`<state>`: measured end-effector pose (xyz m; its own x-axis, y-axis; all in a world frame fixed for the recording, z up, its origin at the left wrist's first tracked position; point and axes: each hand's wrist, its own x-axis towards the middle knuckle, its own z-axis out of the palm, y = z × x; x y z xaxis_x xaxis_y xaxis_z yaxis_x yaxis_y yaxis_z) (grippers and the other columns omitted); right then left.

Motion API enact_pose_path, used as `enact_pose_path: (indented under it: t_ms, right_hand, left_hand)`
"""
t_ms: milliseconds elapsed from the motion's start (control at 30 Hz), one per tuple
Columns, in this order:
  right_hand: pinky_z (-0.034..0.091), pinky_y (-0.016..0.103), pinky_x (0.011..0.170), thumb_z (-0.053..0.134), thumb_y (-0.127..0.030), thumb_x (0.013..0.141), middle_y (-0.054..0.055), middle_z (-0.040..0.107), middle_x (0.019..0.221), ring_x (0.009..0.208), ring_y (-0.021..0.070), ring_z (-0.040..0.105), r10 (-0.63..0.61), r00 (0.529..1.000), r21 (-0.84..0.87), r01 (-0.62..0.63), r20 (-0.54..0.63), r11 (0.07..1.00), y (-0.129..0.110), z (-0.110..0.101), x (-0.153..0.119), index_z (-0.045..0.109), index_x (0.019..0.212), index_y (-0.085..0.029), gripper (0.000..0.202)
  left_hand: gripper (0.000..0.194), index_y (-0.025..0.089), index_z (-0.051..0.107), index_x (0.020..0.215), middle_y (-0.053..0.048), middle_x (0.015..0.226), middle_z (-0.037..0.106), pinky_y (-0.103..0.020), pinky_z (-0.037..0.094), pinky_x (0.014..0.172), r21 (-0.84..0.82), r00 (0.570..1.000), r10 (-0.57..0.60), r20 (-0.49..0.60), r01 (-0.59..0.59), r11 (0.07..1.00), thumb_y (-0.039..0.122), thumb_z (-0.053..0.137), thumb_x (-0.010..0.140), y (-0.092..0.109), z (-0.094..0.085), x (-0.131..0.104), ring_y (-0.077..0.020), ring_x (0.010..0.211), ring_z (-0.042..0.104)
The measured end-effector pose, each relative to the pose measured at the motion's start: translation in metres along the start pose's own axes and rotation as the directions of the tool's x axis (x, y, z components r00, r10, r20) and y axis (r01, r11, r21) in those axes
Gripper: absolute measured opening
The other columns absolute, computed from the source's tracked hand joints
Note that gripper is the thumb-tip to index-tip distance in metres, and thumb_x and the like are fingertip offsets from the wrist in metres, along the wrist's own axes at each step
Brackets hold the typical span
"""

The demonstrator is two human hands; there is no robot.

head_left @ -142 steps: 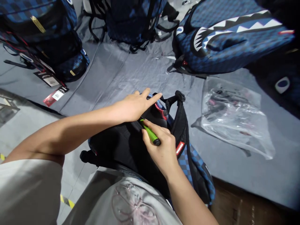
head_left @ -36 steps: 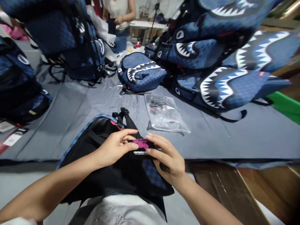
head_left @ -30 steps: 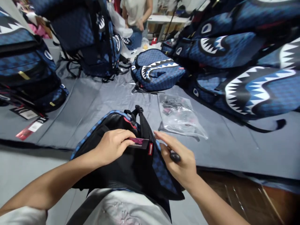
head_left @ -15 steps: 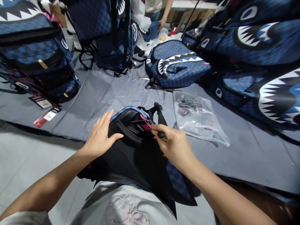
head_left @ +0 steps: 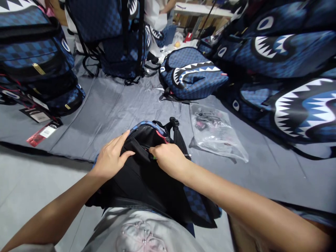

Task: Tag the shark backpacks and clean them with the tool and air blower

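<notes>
While the left hand [head_left: 111, 159] lies spread and flat on the black back panel of the backpack [head_left: 147, 175] at the near desk [head_left: 118, 105] edge, the right hand [head_left: 168, 159] is curled shut around a small green-tipped tool [head_left: 153, 158], working just under the blue top rim. The step looks like fixing something inside the opening; the next move calls for steady bracing. A clear plastic bag [head_left: 216, 131] lies just beside.

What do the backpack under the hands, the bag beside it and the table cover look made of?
Backpack: matte black woven fabric, probably synthetic, with blue checkered trim.
Bag: thin clear plastic film; glossy, crinkled, contents show through.
Table cover: grey sheet, likely coated cloth or plastic; creased, faint sheen.
</notes>
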<state>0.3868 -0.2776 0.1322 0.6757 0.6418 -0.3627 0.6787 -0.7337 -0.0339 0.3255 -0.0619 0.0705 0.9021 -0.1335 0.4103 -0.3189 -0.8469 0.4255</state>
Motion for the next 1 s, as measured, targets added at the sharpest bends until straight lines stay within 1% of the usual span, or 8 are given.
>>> enact_pose_path:
  t_ms: [167, 333, 567, 700, 767, 833, 933, 1000]
  right_hand:
    - [0.048, 0.025, 0.075, 0.054, -0.012, 0.091, 0.005, 0.074, 0.109, 0.098, 0.0206, 0.071, 0.085, 0.962, 0.284, -0.008, -0.26, 0.959, -0.005, -0.001, 0.009, 0.065, 0.123, -0.024, 0.035]
    - [0.046, 0.023, 0.078, 0.054, -0.014, 0.091, 0.005, 0.076, 0.103, 0.095, 0.0186, 0.071, 0.076, 0.956, 0.462, 0.067, -0.285, 0.884, -0.018, 0.006, 0.031, 0.067, 0.119, -0.022, 0.032]
    - [0.041, 0.026, 0.066, 0.048, -0.006, 0.087, 0.008, 0.072, 0.099, 0.089, 0.0222, 0.069, -0.029, 0.957, 0.137, 0.072, -0.288, 0.988, -0.024, -0.01, 0.033, 0.067, 0.105, -0.018, 0.029]
    - [0.042, 0.027, 0.065, 0.045, -0.006, 0.09, 0.011, 0.071, 0.099, 0.087, 0.0227, 0.07, -0.088, 0.971, -0.033, 0.083, -0.221, 0.996, -0.016, -0.018, 0.017, 0.065, 0.109, -0.017, 0.03]
    - [0.042, 0.027, 0.063, 0.045, -0.004, 0.09, 0.012, 0.071, 0.096, 0.086, 0.0231, 0.071, -0.038, 0.991, -0.104, 0.024, -0.127, 0.994, -0.005, -0.016, 0.003, 0.065, 0.108, -0.016, 0.029]
    - [0.041, 0.027, 0.06, 0.044, -0.002, 0.089, 0.014, 0.071, 0.091, 0.082, 0.024, 0.072, 0.097, 0.995, -0.189, -0.101, -0.032, 0.977, 0.011, -0.012, -0.012, 0.066, 0.105, -0.014, 0.029]
    - [0.038, 0.028, 0.058, 0.047, -0.001, 0.085, 0.013, 0.071, 0.091, 0.082, 0.0249, 0.071, 0.229, 0.973, -0.242, -0.224, -0.006, 0.944, 0.032, -0.005, -0.026, 0.065, 0.102, -0.015, 0.028]
    - [0.036, 0.028, 0.057, 0.049, -0.003, 0.085, 0.01, 0.072, 0.095, 0.085, 0.0245, 0.071, 0.217, 0.976, -0.215, -0.219, -0.033, 0.952, 0.038, 0.0, -0.027, 0.064, 0.102, -0.018, 0.028]
  left_hand:
    - [0.058, 0.022, 0.037, 0.15, -0.011, 0.139, 0.059, -0.037, 0.054, 0.1, -0.046, 0.996, -0.086, 0.011, 0.087, 0.995, 0.04, 0.052, 0.098, -0.002, -0.002, -0.001, -0.0251, 0.122, 0.063]
    - [0.057, 0.021, 0.039, 0.148, -0.011, 0.134, 0.063, -0.037, 0.053, 0.098, -0.09, 0.981, -0.189, 0.041, 0.192, 0.977, 0.04, 0.052, 0.096, -0.001, 0.0, -0.001, -0.0258, 0.119, 0.065]
    - [0.051, 0.019, 0.049, 0.138, -0.005, 0.103, 0.076, -0.033, 0.053, 0.089, -0.368, 0.941, -0.338, 0.022, 0.322, 0.872, 0.037, 0.058, 0.092, 0.003, -0.015, 0.036, -0.0196, 0.097, 0.071]
    - [0.019, 0.02, 0.072, 0.101, -0.002, 0.089, 0.073, -0.026, 0.048, 0.073, -0.323, 0.975, -0.22, -0.001, 0.208, 0.923, 0.025, 0.066, 0.084, 0.0, -0.013, 0.062, -0.0147, 0.079, 0.066]
    - [0.013, 0.019, 0.072, 0.081, -0.003, 0.083, 0.07, -0.027, 0.045, 0.071, -0.183, 0.989, -0.149, -0.027, 0.141, 0.973, 0.022, 0.061, 0.087, -0.007, -0.009, 0.065, -0.0147, 0.076, 0.063]
    - [0.017, 0.018, 0.07, 0.078, -0.003, 0.084, 0.069, -0.027, 0.044, 0.073, -0.107, 0.988, -0.113, -0.102, 0.102, 0.989, 0.022, 0.057, 0.09, -0.017, -0.006, 0.064, -0.0153, 0.078, 0.062]
    - [0.017, 0.017, 0.067, 0.078, -0.002, 0.077, 0.065, -0.026, 0.045, 0.071, -0.23, 0.966, -0.154, -0.207, 0.105, 0.967, 0.025, 0.057, 0.09, -0.03, -0.005, 0.061, -0.0135, 0.073, 0.059]
    - [0.017, 0.016, 0.067, 0.08, -0.001, 0.074, 0.064, -0.025, 0.045, 0.068, -0.373, 0.962, -0.208, -0.175, 0.131, 0.919, 0.027, 0.058, 0.089, -0.031, -0.004, 0.065, -0.0125, 0.069, 0.059]
